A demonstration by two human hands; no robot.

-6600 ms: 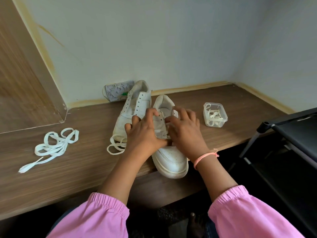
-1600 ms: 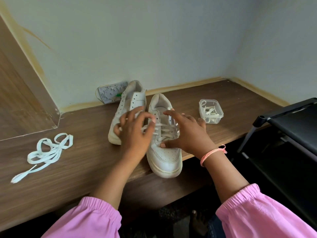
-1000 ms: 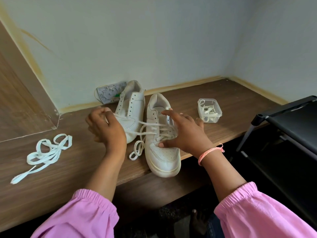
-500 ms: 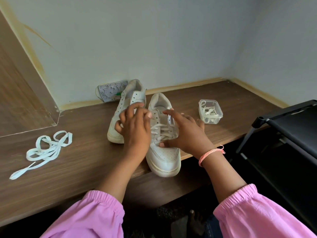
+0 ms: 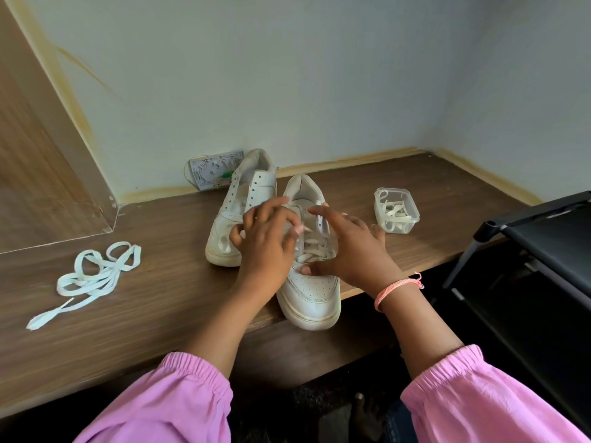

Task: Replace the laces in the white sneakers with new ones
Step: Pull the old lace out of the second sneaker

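My pink sleeves nearest, my left hand curled over the near sneaker on the wooden shelf, fingertips apparently nipping its lace, my right hand spread flat steadying it, loose lace left, unlaced second sneaker behind, tub of laces right

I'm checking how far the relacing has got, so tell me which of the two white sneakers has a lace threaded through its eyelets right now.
The nearer sneaker, under both hands, toe past the shelf edge. The farther sneaker shows bare eyelets.
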